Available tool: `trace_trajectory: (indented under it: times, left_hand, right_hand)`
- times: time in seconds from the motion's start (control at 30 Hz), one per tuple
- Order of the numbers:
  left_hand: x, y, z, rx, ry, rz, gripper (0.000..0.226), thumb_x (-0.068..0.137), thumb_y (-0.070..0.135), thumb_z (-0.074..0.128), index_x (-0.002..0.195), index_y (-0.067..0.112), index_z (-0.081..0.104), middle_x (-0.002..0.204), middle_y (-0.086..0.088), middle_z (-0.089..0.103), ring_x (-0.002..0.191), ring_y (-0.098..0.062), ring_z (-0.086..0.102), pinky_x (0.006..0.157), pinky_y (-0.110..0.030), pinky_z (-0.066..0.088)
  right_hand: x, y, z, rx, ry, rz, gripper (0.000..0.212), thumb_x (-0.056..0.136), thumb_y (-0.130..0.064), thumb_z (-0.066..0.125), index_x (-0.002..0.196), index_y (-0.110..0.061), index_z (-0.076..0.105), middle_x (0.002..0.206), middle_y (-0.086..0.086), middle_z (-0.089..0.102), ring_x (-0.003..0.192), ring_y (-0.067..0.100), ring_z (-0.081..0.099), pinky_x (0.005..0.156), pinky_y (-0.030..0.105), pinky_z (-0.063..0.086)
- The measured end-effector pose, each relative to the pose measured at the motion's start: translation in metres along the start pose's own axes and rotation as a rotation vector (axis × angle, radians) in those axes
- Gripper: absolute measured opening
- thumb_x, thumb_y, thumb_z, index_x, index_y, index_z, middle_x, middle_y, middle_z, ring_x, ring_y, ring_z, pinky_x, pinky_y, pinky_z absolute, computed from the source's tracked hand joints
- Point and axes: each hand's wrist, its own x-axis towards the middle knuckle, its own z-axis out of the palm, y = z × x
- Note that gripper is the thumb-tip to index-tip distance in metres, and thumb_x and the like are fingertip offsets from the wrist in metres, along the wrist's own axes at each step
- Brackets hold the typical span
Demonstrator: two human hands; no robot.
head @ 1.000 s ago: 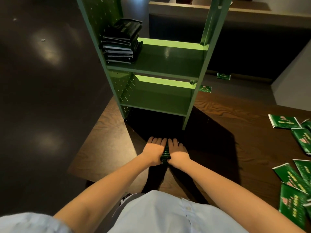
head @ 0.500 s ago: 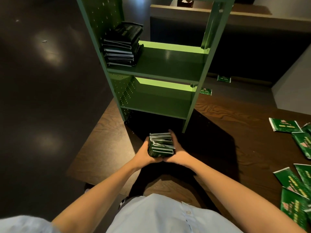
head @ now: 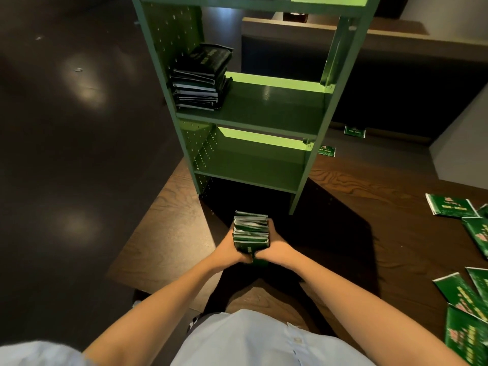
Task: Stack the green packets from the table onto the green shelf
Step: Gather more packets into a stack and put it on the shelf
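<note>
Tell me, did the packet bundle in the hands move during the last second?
Yes. The packet bundle, gripped between the left hand and right hand, is now nearer the green shelf's front post, apparently lifted off the table.

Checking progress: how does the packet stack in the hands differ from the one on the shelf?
The held stack is gripped between left hand and right hand; the shelf stack rests on the green shelf. The shelf stack looks darker than the held stack. Both are piled packets.
</note>
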Motion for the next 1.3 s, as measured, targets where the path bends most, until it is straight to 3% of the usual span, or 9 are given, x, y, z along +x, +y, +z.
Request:
trace_trajectory:
  times: [0.13,0.3,0.43,0.5,0.67,0.77,0.93,1.17,1.3]
  left_hand:
    - [0.017,0.045,-0.016,0.021,0.052,-0.025,0.073,0.044,-0.006,0.061,0.117,-0.004,0.053,0.106,-0.014,0.066,0.100,-0.020,0.064,0.077,-0.026,0.056]
    - [0.017,0.125,-0.044,0.056,0.109,0.027,0.086,0.052,0.003,0.054,0.134,-0.004,0.030,0.095,-0.005,0.057,0.084,-0.014,0.056,0.070,-0.027,0.051]
    - [0.011,0.189,-0.065,0.036,0.122,0.058,0.098,0.074,-0.006,0.051,0.145,0.001,-0.017,0.095,0.004,0.047,0.085,-0.004,0.051,0.064,-0.014,0.048]
    - [0.013,0.217,-0.073,0.059,0.156,0.068,0.086,0.081,-0.004,0.050,0.146,0.003,-0.006,0.100,0.000,0.050,0.091,-0.009,0.053,0.080,-0.022,0.047]
    - [0.019,0.266,-0.072,0.263,0.316,0.114,0.076,0.071,0.031,0.058,0.140,0.010,0.034,0.126,-0.008,0.053,0.117,-0.022,0.053,0.100,-0.036,0.044]
    - [0.021,0.277,-0.072,0.382,0.326,0.164,0.033,0.082,0.033,0.055,0.112,0.018,0.051,0.110,-0.009,0.065,0.098,-0.028,0.063,0.086,-0.041,0.051]
    - [0.030,0.287,-0.073,0.394,0.397,0.184,0.029,0.093,0.029,0.050,0.113,0.008,0.053,0.094,-0.009,0.062,0.076,-0.019,0.055,0.063,-0.031,0.043]
    - [0.063,0.313,-0.078,0.631,0.475,0.140,0.042,0.095,0.027,0.051,0.133,0.010,0.046,0.120,-0.012,0.060,0.108,-0.028,0.060,0.088,-0.033,0.051]
    - [0.075,0.320,-0.074,0.845,0.502,0.061,0.039,0.099,0.030,0.044,0.130,0.007,0.048,0.120,-0.012,0.061,0.108,-0.026,0.060,0.081,-0.029,0.045]
  right_hand:
    - [0.000,-0.044,-0.012,0.305,0.187,-0.147,0.084,0.074,0.024,0.054,0.142,-0.011,0.021,0.132,0.013,0.045,0.128,0.022,0.043,0.108,0.034,0.036]
    - [0.003,-0.089,-0.034,0.406,0.192,-0.216,0.032,0.076,0.010,0.053,0.073,-0.017,0.038,0.072,-0.002,0.044,0.052,-0.012,0.049,0.058,0.004,0.040]
    - [-0.009,-0.135,-0.048,0.425,0.278,-0.268,0.029,0.088,0.002,0.045,0.065,-0.013,0.038,0.056,-0.009,0.046,0.045,-0.007,0.046,0.050,0.005,0.036]
    - [-0.018,-0.158,-0.057,0.474,0.322,-0.304,0.038,0.093,0.000,0.040,0.058,-0.014,0.039,0.049,-0.011,0.048,0.049,-0.002,0.045,0.054,0.012,0.038]
    - [-0.018,-0.200,-0.078,0.624,0.378,-0.315,0.033,0.089,-0.032,0.047,0.103,-0.003,0.054,0.112,0.008,0.056,0.105,0.018,0.050,0.089,0.028,0.036]
    - [-0.021,-0.213,-0.082,0.671,0.372,-0.309,0.066,0.094,-0.033,0.045,0.149,-0.007,0.020,0.154,0.006,0.027,0.140,0.020,0.026,0.109,0.032,0.023]
    - [-0.026,-0.233,-0.098,0.706,0.419,-0.286,0.058,0.096,-0.026,0.045,0.146,-0.006,0.025,0.148,0.009,0.035,0.135,0.022,0.033,0.105,0.033,0.028]
    - [-0.006,-0.258,-0.116,0.817,0.420,-0.143,0.032,0.098,-0.028,0.044,0.122,-0.010,0.054,0.100,0.010,0.062,0.076,0.021,0.058,0.066,0.027,0.051]
    - [0.020,-0.258,-0.116,0.761,0.437,-0.104,0.046,0.096,-0.040,0.044,0.130,-0.010,0.052,0.130,0.014,0.058,0.117,0.031,0.056,0.103,0.043,0.045]
